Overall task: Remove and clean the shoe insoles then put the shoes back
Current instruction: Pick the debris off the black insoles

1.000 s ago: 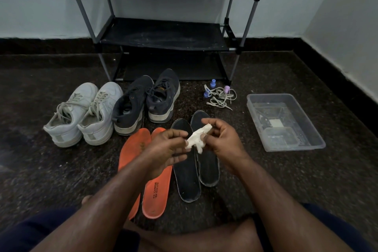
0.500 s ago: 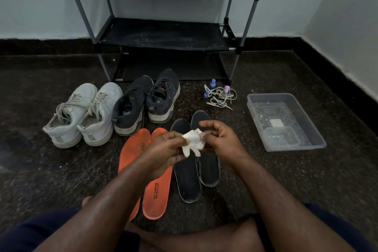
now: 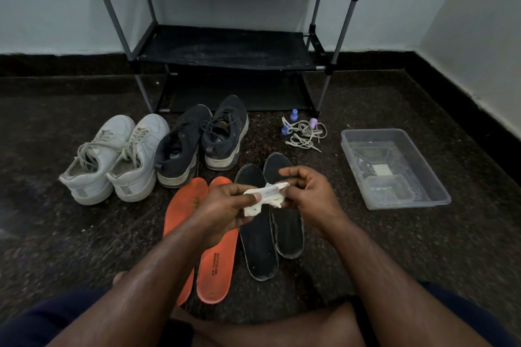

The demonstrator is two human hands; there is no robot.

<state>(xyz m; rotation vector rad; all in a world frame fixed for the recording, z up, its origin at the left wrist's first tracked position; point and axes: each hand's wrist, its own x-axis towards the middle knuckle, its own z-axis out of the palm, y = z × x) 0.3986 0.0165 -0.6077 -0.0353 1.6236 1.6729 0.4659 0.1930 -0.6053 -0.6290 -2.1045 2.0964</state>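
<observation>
A small white cloth (image 3: 267, 196) is stretched between my two hands above the insoles. My left hand (image 3: 225, 205) pinches its left end and my right hand (image 3: 308, 196) pinches its right end. Two orange insoles (image 3: 217, 262) lie side by side on the dark floor, partly under my left arm. Two black insoles (image 3: 260, 248) lie to their right. A pair of white sneakers (image 3: 112, 160) and a pair of dark navy sneakers (image 3: 201, 141) stand behind the insoles.
A black shoe rack (image 3: 225, 45) with grey poles stands against the wall. A clear plastic tub (image 3: 394, 169) holding water sits on the floor at right. Loose laces and small purple caps (image 3: 304, 129) lie near the rack's foot.
Both hands have drawn the cloth out sideways between them; a second ago it hung bunched from the right hand's fingers.
</observation>
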